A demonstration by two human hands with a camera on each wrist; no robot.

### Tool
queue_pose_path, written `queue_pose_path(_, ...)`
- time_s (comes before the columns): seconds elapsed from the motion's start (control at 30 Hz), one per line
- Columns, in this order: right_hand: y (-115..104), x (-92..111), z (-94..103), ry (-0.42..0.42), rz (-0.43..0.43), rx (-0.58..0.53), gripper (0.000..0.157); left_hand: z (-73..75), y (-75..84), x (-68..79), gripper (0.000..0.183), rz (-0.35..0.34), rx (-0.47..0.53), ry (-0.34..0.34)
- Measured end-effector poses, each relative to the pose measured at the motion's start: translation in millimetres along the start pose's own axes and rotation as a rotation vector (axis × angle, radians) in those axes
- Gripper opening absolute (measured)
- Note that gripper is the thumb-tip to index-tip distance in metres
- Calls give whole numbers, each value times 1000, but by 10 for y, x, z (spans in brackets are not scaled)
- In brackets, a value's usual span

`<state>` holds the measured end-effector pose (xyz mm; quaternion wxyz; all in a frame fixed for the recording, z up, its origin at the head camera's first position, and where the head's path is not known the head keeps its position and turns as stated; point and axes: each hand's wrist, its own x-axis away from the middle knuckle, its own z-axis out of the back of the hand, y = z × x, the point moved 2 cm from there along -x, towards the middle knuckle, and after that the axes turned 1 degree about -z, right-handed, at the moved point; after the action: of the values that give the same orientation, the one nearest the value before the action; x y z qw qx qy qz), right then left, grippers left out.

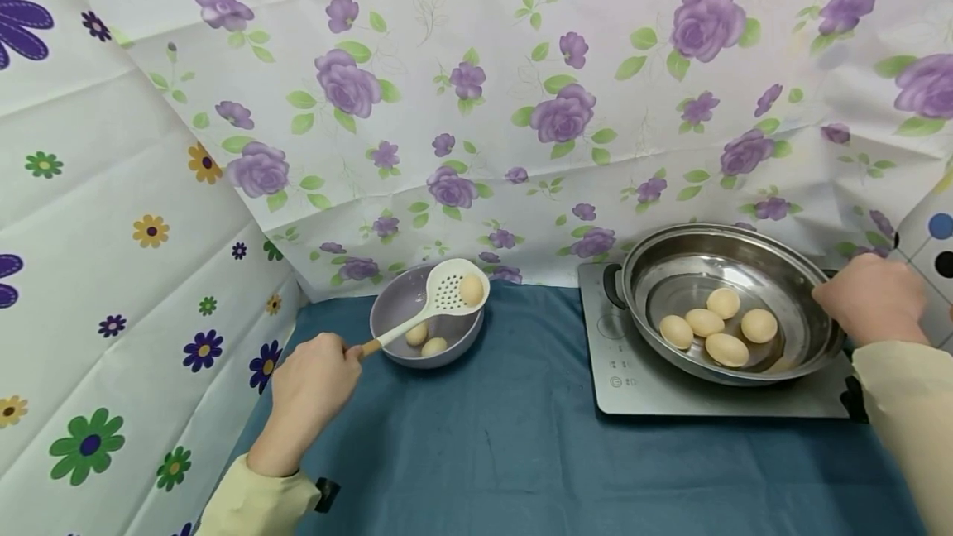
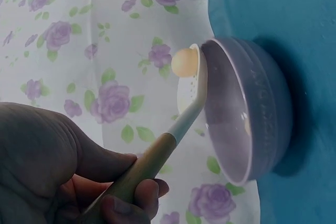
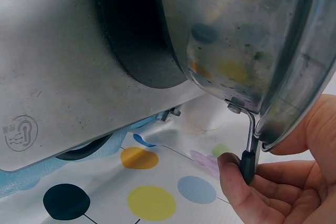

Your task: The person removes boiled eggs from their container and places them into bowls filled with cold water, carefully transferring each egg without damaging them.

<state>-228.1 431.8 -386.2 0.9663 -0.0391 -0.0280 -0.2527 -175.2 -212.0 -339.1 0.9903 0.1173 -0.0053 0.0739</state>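
Note:
My left hand [image 1: 316,379] grips the wooden handle of a white slotted spoon [image 1: 439,304]. One egg [image 1: 471,289] lies in the spoon's perforated head, which is over a purple-grey bowl [image 1: 462,346]. Two more eggs show inside that bowl, partly behind the spoon. On the right, my right hand [image 1: 871,296] holds the side handle of a wide steel pan [image 1: 707,246]; the right wrist view shows the thumb and fingers around this dark-tipped handle [image 3: 248,166]. Several eggs [image 1: 703,323] lie grouped on the pan's bottom. Whether the pan rests flat I cannot tell.
Beneath the pan is a flat silver induction cooker [image 1: 606,354], its touch markings on the left. A blue cloth [image 1: 506,437] covers the table. Flower-patterned sheets [image 1: 417,122] stand behind and at the left; a dotted sheet [image 3: 152,203] is at the right.

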Motion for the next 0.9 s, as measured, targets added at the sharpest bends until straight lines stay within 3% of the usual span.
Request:
queue_pose_path(0.47, -10, 14, -7, -1, -3, -13, 50, 23, 619, -64, 38, -84, 73, -11)
queue_pose_path(0.9, -7, 13, -18, -3, -6, -19, 47, 18, 1204, -125, 29, -206, 115, 6)
